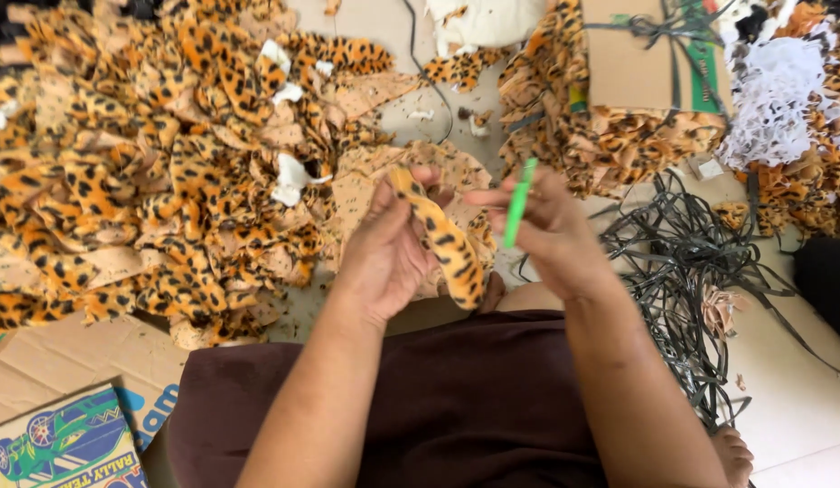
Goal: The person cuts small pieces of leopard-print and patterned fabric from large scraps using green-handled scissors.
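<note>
My left hand [388, 244] grips a narrow tube-shaped piece of orange leopard-print plush fabric [447, 248], holding it upright above my lap. My right hand [551, 230] pinches a thin green stick [518, 202], its upper end pointing up and away, its lower end close to the plush piece. The two hands are a few centimetres apart. Below them is my lap in dark maroon cloth [456, 407].
A large heap of leopard-print plush pieces [140, 172] with bits of white stuffing [289, 181] lies on the left. A strapped cardboard box [637, 54] sits at the top right, tangled black strapping [691, 271] on the right, flattened cardboard [67, 361] at the lower left.
</note>
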